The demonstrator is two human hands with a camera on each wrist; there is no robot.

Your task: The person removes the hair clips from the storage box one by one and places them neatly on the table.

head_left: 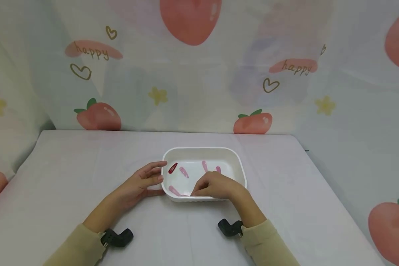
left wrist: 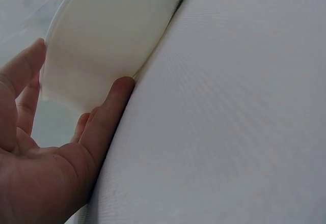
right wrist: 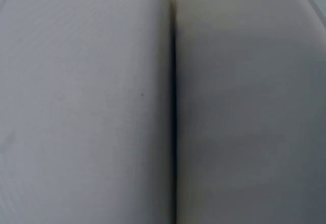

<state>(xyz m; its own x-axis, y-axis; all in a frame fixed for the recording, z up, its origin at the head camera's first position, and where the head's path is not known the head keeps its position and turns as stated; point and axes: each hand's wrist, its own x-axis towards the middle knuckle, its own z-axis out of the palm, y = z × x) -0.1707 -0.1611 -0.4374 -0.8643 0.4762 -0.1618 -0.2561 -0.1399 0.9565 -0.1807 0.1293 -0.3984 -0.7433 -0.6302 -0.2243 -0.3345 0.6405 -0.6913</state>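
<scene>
A white tray [head_left: 232, 157] with rounded corners holds one red snap hair clip [head_left: 173, 168] and several pink ones, such as the pink hair clip [head_left: 184, 172] beside it. At the tray's left end, my left hand [head_left: 143, 183] has its extended fingers against the rim and outer wall. The left wrist view has one finger [left wrist: 109, 112] low along the tray's base. My right hand [head_left: 216, 184] reaches over the near rim, its bent fingertips down by the inner near wall. I cannot tell whether they pinch a clip. Another pink hair clip [head_left: 174, 190] lies to their left.
White cloth covers the table [head_left: 96, 155], and a printed fabric backdrop [head_left: 199, 85] rises behind it. Dark camera mounts [head_left: 118, 238] stick out from both sleeves. In the right wrist view, the tray's outer wall [right wrist: 249, 107] stands beside the cloth.
</scene>
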